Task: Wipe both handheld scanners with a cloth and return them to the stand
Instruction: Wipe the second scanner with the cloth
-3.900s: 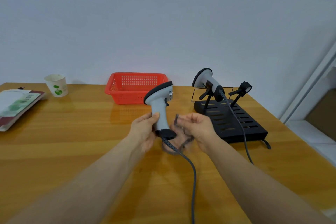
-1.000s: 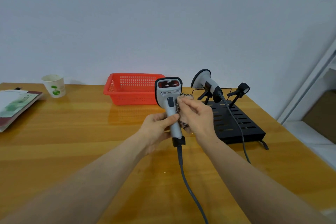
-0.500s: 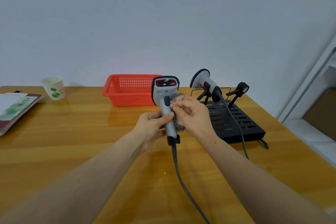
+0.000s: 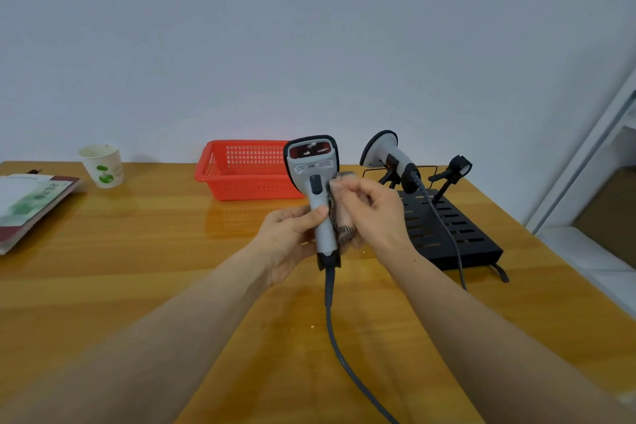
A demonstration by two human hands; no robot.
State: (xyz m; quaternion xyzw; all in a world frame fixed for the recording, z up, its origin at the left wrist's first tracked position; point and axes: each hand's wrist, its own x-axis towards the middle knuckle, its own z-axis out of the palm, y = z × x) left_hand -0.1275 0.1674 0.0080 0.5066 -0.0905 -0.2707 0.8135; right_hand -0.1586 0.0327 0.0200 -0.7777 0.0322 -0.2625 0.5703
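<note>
The left hand [image 4: 290, 234] was wrapped round the lower grip of the handheld scanner [image 4: 313, 165], thumb across the front just under the trigger. It held the scanner upright above the wooden table [image 4: 137, 268] with the red scan window turned toward the person. I took that low grip as a way to leave the right flank of the handle bare for wiping. There the right hand [image 4: 377, 213] pinched a cloth [image 4: 345, 232] against the handle, fingers bunched round it. The scanner's grey cable [image 4: 330, 313] hung slack from its base, so it did not seem to pull against the wiping.

The second scanner [image 4: 387, 153] rested in the left cradle of the black slotted stand [image 4: 457, 241], just beyond the right hand. The right cradle [image 4: 456, 165] stood empty, most likely the place kept for the scanner in hand. A red basket [image 4: 241, 179], a paper cup [image 4: 103, 165] and a booklet [image 4: 31, 203] sat further left, well apart from the work.

Most of the cloth was hidden behind the fingers; only a dark patterned edge showed. The right fingertips were blurred, so I could not tell exactly where they pressed. The cable ran off the bottom edge, and nothing showed whether the second scanner had been wiped.
</note>
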